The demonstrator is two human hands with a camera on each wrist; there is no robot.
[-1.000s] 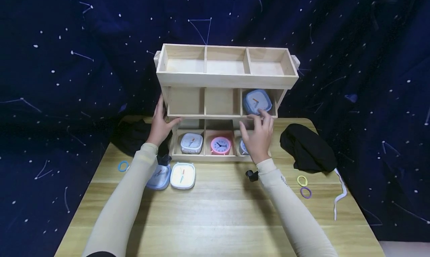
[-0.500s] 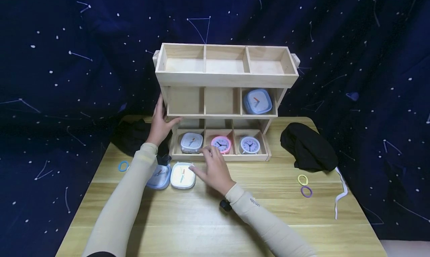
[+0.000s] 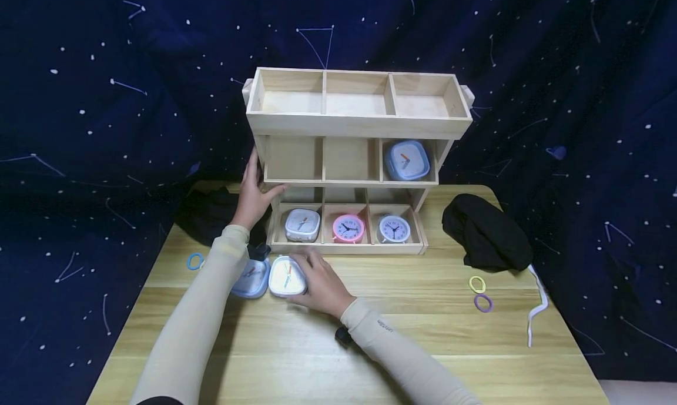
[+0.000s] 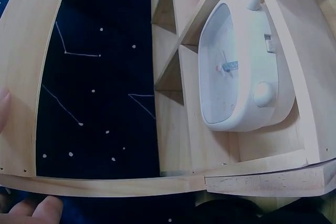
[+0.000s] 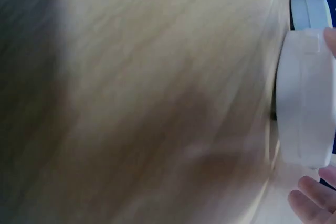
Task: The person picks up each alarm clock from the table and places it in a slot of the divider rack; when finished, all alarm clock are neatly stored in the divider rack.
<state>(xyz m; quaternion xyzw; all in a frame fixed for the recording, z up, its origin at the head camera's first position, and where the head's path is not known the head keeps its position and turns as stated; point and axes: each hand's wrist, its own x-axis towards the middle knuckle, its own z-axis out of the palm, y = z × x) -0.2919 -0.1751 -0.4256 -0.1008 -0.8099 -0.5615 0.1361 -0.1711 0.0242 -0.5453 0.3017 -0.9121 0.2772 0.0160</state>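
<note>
A three-tier wooden shelf [image 3: 359, 126] with divided compartments stands at the back of the table. My left hand [image 3: 251, 198] holds its left side, thumb in front and fingers along the outside. On the table before the shelf, my right hand [image 3: 324, 287] grips a white square alarm clock [image 3: 285, 275], thumb and fingers on opposite edges. A blue alarm clock [image 3: 251, 279] lies just left of it, partly behind my left sleeve. The bottom tier holds a white square clock [image 3: 302, 225], a pink round clock [image 3: 348, 228] and a white round clock [image 3: 394, 228].
Another blue clock [image 3: 408, 160] sits in the middle tier's right compartment. Black cloth bundles lie on both sides, the right one [image 3: 485, 233] with a white strap [image 3: 536, 305]. Yellow [image 3: 477, 284] and purple rings [image 3: 483, 303] lie right, a blue ring [image 3: 194, 261] left.
My right hand has left the blue clock in the middle tier, moved down and left, and taken hold of the white square clock on the table. My left hand stays on the shelf.
</note>
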